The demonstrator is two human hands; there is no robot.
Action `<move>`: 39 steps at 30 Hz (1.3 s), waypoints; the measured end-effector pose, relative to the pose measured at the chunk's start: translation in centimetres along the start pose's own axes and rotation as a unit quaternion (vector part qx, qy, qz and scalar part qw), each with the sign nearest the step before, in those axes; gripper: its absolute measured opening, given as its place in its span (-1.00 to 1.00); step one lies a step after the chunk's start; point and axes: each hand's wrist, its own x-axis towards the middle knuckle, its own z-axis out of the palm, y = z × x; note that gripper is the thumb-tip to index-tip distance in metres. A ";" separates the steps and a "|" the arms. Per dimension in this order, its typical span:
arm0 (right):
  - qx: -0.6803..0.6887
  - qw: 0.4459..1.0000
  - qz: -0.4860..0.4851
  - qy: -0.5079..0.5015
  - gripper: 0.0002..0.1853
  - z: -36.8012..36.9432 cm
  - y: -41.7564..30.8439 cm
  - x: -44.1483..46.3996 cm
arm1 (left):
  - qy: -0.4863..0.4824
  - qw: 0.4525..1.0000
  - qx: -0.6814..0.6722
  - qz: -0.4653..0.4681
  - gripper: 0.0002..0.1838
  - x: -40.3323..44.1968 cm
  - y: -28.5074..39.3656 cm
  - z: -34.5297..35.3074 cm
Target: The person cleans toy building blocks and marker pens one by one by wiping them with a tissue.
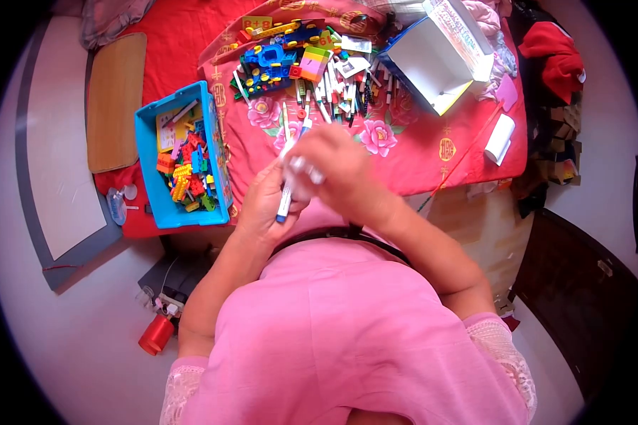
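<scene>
My left hand (261, 202) is closed around a white marker (285, 201) with blue ends, held slanting above the near edge of the table. Over the marker's middle, my right hand (340, 166) grips a crumpled white tissue (303, 172). The right fingers are slightly blurred, and the tissue partly covers the marker's barrel. Beyond both hands, many loose markers (344, 88) lie in a heap on the red flowered cloth (404, 170). A pale pencil (286, 117) and a small red ring-like piece (301, 113) lie just past my fingers.
A blue bin (145, 142) with colourful building bricks stands at the left. Blue and yellow toy parts (273, 60) adjoin the marker heap. An open white-lined box (432, 64) lies at the back right, with a white roll (500, 138) near the right edge. A wooden board (117, 103) leans far left.
</scene>
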 end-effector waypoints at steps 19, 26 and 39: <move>0.017 0.997 0.050 -0.055 -0.74 -0.6 0.5 1.0 | 0.057 0.998 0.008 0.029 -0.78 0.5 -0.4 -0.2; -0.008 0.994 0.048 -0.095 -0.74 1.3 0.3 1.0 | 0.013 0.999 -0.031 0.001 -0.83 1.0 -0.4 -1.7; -0.056 0.985 0.062 -0.150 -0.76 3.4 -1.0 2.6 | -0.006 0.994 -0.111 0.025 -0.74 0.0 1.5 -3.2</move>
